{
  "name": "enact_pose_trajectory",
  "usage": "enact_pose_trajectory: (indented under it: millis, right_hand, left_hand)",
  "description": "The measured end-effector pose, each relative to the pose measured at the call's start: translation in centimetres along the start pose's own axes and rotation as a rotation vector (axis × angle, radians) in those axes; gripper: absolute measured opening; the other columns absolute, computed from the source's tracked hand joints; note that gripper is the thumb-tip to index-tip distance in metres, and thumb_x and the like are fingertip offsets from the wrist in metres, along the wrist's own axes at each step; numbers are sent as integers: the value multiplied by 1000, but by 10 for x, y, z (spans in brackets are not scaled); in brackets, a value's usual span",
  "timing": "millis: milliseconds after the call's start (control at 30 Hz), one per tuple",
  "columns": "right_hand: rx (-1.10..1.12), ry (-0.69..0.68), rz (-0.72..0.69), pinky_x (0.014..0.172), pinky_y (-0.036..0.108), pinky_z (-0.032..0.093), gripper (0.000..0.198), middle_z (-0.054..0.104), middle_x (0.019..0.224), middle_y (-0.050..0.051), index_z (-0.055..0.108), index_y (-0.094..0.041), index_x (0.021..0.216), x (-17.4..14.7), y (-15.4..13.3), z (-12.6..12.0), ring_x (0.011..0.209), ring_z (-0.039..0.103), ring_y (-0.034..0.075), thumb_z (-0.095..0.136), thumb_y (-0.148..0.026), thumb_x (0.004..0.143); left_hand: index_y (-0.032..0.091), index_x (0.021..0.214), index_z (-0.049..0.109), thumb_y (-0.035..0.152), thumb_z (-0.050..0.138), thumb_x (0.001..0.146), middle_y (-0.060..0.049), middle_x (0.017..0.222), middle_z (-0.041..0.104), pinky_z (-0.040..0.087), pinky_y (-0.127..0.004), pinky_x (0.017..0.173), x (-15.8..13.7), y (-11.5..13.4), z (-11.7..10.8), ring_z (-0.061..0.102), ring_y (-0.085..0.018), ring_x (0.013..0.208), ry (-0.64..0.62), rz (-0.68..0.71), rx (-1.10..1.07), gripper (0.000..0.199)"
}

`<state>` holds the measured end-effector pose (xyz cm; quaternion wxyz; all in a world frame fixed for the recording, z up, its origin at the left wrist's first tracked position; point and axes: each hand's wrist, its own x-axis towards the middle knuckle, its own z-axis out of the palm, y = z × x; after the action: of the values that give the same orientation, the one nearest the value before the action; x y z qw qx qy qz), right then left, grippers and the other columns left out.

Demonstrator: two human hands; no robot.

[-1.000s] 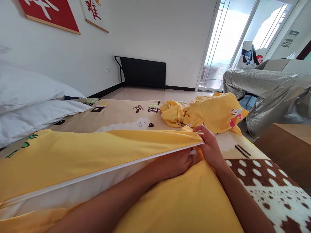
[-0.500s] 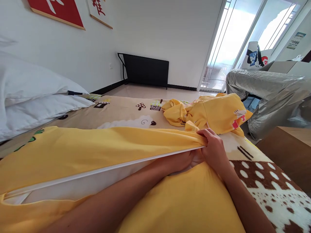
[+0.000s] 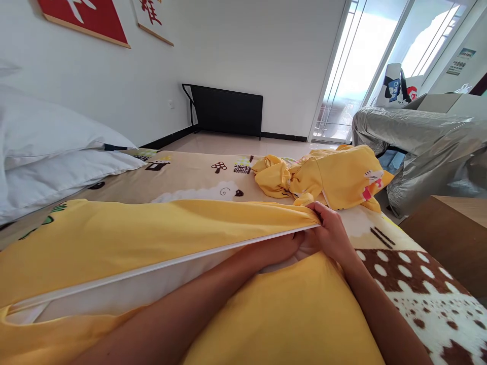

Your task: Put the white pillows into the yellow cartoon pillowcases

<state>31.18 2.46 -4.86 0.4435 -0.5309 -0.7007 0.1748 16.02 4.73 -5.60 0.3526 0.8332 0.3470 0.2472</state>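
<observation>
Left hand's [image 3: 276, 249] fingers, partly visible a second ago, now hidden in opening of yellow cover [image 3: 163, 223]; their grip can't be told. Cover lies across patterned blanket [image 3: 411, 271], bundled yellow cloth [image 3: 338, 175] beyond. Left forearm slants along opening; right hand [image 3: 332, 230] pinches cover's edge.

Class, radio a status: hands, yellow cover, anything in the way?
Right hand gripping yellow cover edge. Left hand inside it, partly hidden. Cover open, white fabric showing. Bundled cloth beyond, not blocking.
</observation>
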Motion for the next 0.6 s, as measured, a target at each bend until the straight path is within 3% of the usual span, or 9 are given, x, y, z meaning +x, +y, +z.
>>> enact_pose_trajectory:
  millis: [167, 233, 367, 600]
  right_hand:
    - [-63, -168, 53, 58, 22, 32, 13, 51, 63, -4, 51, -19, 70, 5, 2, -8, 63, 43, 12, 44, -13, 61]
    - [-69, -204, 9, 59, 22, 32, 7, 48, 63, -3, 48, -18, 63, 5, 1, -11, 63, 42, 12, 44, -13, 62]
    - [-66, -108, -123, 71, 23, 36, 15, 56, 84, 2, 56, -18, 70, 3, -2, -13, 78, 50, 14, 44, -11, 63]
    - [82, -82, 47, 57, 22, 30, 8, 48, 61, -3, 53, -17, 63, 2, -3, -7, 63, 40, 11, 46, -14, 61]
  left_hand:
    - [26, 118, 56, 23, 37, 89, 1, 113, 67, 40, -33, 106, -2, 8, -1, 54, -17, 115, -1, 6, 24, 35]
    - [24, 120, 54, 23, 37, 90, -1, 114, 66, 40, -34, 106, -2, 6, 0, 54, -18, 115, -2, 24, 37, 35]
    - [22, 116, 55, 28, 33, 93, -2, 116, 65, 39, -35, 107, -2, -2, 1, 54, -18, 114, -11, 73, 71, 33]
    - [24, 119, 55, 31, 33, 95, -2, 115, 65, 37, -35, 108, -5, 0, -5, 53, -19, 116, -50, 149, 196, 34]
